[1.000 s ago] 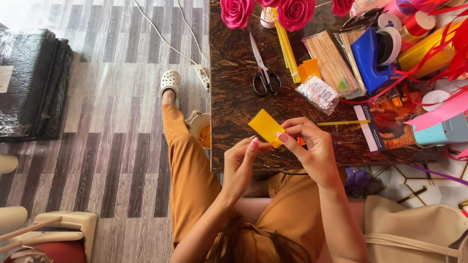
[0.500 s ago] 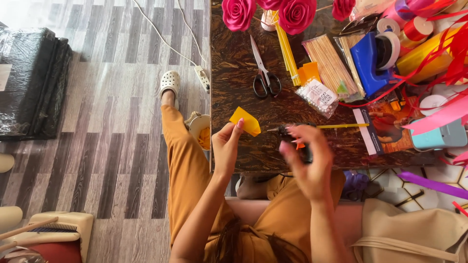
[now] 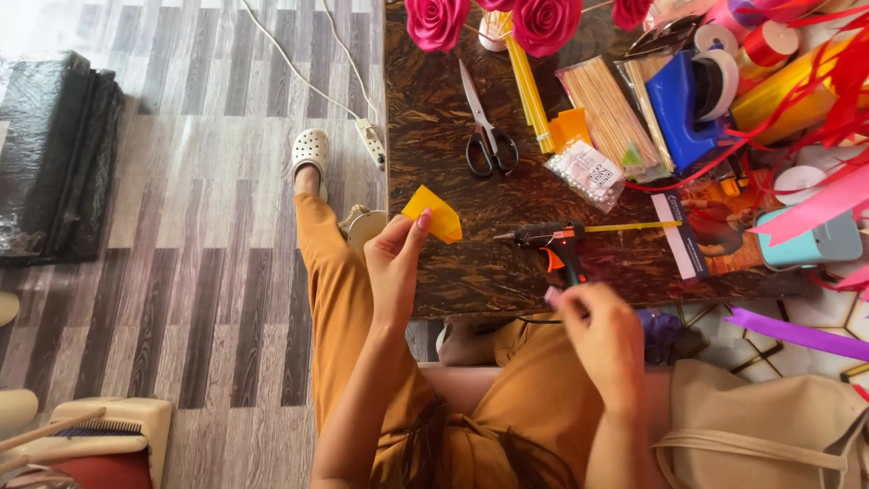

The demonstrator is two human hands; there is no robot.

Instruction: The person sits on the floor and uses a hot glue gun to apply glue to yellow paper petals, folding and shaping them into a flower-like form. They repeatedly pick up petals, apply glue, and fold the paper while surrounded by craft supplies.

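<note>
My left hand (image 3: pixel 395 263) pinches a folded yellow paper piece (image 3: pixel 433 214) over the left edge of the dark patterned table (image 3: pixel 434 136). My right hand (image 3: pixel 605 337) is at the table's near edge, its fingers touching the handle of a black and orange glue gun (image 3: pixel 554 243) that lies on the table with its nozzle pointing left. A yellow stick (image 3: pixel 632 226) lies just right of the gun.
Black scissors (image 3: pixel 484 136), yellow sticks (image 3: pixel 528 86), a bag of wooden skewers (image 3: pixel 614 113), a bead packet (image 3: pixel 588 172), a blue tape dispenser (image 3: pixel 681 107), ribbons and pink paper roses (image 3: pixel 547 20) crowd the table. A beige bag (image 3: pixel 769 435) sits right; a power strip (image 3: pixel 371 143) lies on the floor.
Both hands held the yellow paper together; the right hand let go and dropped to the glue gun's handle, while the left hand kept the paper and moved it left.
</note>
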